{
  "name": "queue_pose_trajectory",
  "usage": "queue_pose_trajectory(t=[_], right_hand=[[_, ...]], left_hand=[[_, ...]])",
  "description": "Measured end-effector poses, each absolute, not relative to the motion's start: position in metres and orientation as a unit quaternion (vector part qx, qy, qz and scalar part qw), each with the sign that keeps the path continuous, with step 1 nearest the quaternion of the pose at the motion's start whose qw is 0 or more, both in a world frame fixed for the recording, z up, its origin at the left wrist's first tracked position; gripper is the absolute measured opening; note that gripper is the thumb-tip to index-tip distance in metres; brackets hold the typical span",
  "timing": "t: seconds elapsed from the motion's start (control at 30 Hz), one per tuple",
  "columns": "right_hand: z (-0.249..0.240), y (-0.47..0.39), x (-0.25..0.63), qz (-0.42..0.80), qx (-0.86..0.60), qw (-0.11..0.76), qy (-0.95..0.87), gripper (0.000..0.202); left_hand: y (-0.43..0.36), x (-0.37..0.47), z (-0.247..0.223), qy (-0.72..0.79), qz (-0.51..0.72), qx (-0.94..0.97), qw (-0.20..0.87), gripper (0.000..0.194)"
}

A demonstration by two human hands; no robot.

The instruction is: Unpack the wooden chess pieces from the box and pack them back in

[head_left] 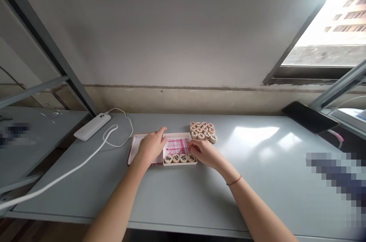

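We cannot see what the right hand [206,153] pinches; its fingertips hide it. The left hand [151,146] covers part of the box lid [134,146]. The marks on the round pieces [203,130] are too small to read.

Head camera looks forward, down onto table [257,181].

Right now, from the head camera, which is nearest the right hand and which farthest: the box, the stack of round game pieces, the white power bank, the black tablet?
1. Box, touching the right hand.
2. Stack of game pieces, just behind.
3. Power bank, far left.
4. Tablet, far right; these last two are close to call.
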State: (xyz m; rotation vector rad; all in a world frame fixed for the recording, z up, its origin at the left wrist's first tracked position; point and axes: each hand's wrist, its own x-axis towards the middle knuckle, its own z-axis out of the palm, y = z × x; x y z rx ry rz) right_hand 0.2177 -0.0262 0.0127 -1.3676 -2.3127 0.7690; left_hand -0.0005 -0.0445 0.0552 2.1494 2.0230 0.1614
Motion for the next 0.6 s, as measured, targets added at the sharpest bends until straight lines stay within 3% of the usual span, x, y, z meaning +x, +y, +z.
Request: queue_pose_trajectory(t=[0.13,0.4,0.6], right_hand=[[0.013,-0.026,0.217,0.249,-0.475,0.181,-0.824,0.023],[0.006,-0.025,0.217,0.187,-0.464,0.204,-0.842,0.021],[0.006,-0.024,0.215,0.184,-0.462,0.216,-0.84,0.021]], left_hand=[[-0.053,0.0,0.069,0.595,0.062,0.795,0.101,0.028],[-0.073,0.011,0.036,0.534,0.092,0.84,0.012,0.031],[-0.074,0.01,0.026,0.5,0.11,0.859,0.007,0.029]])
